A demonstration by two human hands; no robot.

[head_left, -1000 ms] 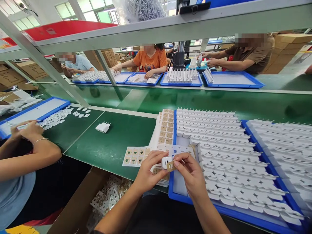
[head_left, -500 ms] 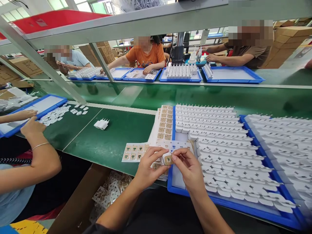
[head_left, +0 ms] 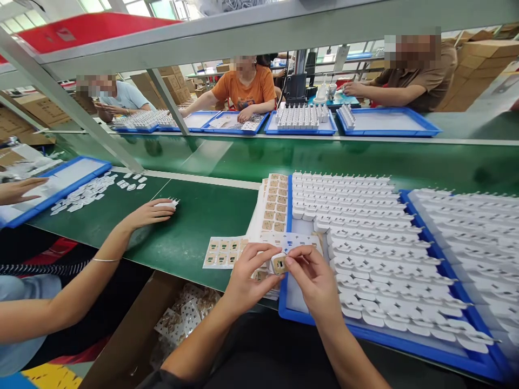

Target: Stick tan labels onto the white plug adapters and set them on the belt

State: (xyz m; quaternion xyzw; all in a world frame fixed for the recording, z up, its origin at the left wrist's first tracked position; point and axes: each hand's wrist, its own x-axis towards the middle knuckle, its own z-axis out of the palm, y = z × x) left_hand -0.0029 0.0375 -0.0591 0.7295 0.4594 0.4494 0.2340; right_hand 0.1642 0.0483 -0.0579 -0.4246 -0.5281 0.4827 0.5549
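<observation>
My left hand (head_left: 252,274) grips a small white charger (head_left: 279,263) between thumb and fingers. A tan sticker with a dark slot covers the face turned up to me. Thumb and forefinger of my right hand (head_left: 311,278) pinch at the sticker's right edge; whether they hold the sticker or the charger, I cannot tell. Just left of my hands lies a sheet of tan stickers (head_left: 223,252). Behind them is a stack of similar sticker sheets (head_left: 274,202). On the right, a blue tray (head_left: 298,316) holds rows of white chargers (head_left: 377,259).
A co-worker's hand (head_left: 152,213) rests over white chargers on the green table (head_left: 194,237) at left. Loose white pieces (head_left: 87,189) lie beyond it. Another filled tray (head_left: 478,254) stands far right. Below the table edge sits a carton of scrap sheets (head_left: 186,319). A metal frame (head_left: 243,35) crosses overhead.
The co-worker on the left has reached rightward across the table and put a hand over the white chargers there. My hands stay in place, with the charger tilted slightly.
</observation>
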